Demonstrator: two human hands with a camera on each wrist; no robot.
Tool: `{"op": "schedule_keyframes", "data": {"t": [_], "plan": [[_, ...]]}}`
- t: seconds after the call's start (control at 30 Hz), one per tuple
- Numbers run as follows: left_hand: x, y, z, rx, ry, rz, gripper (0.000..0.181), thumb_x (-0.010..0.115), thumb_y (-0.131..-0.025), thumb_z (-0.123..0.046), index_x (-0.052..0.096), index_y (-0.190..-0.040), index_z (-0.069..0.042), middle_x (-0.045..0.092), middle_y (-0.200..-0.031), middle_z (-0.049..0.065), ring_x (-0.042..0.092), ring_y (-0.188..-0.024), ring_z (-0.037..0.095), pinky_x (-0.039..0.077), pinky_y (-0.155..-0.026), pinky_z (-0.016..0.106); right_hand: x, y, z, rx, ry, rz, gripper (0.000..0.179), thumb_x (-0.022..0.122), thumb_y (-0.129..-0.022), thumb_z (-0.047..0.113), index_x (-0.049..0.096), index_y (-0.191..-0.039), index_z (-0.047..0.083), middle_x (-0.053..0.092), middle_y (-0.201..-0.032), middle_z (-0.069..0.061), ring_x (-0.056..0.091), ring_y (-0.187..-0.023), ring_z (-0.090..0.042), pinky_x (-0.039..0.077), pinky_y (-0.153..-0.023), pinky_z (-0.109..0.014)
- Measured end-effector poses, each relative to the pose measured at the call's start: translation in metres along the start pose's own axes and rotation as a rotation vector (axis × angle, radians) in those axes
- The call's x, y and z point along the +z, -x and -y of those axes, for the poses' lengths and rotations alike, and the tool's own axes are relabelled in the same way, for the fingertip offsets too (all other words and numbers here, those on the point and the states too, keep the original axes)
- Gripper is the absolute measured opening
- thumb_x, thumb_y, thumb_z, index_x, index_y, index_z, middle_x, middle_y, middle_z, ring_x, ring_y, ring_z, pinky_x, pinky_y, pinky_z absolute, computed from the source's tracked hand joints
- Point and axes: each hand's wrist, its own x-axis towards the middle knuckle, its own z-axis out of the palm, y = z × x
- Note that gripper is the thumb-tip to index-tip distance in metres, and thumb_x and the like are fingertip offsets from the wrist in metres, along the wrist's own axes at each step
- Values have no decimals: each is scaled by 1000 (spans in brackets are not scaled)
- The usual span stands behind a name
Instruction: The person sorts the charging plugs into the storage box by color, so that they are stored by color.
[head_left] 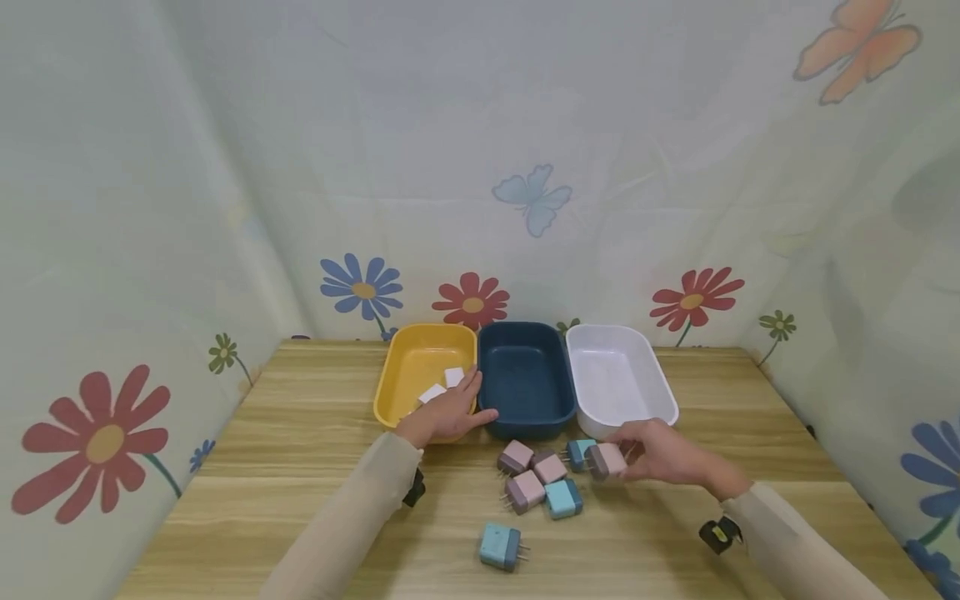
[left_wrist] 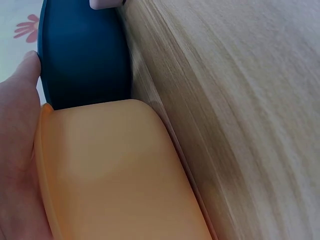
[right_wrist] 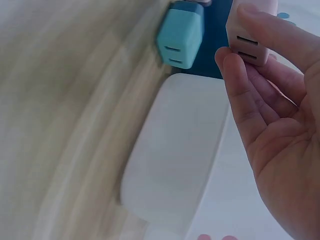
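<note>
My right hand [head_left: 660, 452] pinches a pink plug-in charger [head_left: 607, 461] between thumb and fingers, in front of the white bin [head_left: 666, 385]; two slots on the charger face the right wrist camera. Over the front right of the yellow bin [head_left: 384, 392] lies my left hand [head_left: 450, 410], fingers extended and thumb towards the dark blue bin [head_left: 527, 431]. White blocks [head_left: 432, 393] sit inside the yellow bin, partly hidden by that hand. Three more pink chargers [head_left: 525, 492] cluster on the table, with blue chargers [head_left: 562, 498] beside them.
The three bins stand side by side along the back of the wooden table [head_left: 300, 467]. A patterned cloth [head_left: 600, 167] with flowers and butterflies hangs behind and at both sides. Nearest the front lies a separate blue charger [head_left: 497, 546], prongs pointing right.
</note>
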Motion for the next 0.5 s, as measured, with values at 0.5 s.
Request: {"op": "schedule_keyframes", "data": {"t": [0.5], "plan": [[2,1,0,-12,4,-4,90,40,-91,-63,6,-152,-8,-3,-159,4,12,-143,19,18,-113,36,-13,-28,17,43,46,-99,38,81,-76,17,67,-111,9,66,-97,4,61,-84,-12,54,-74,-28]]}}
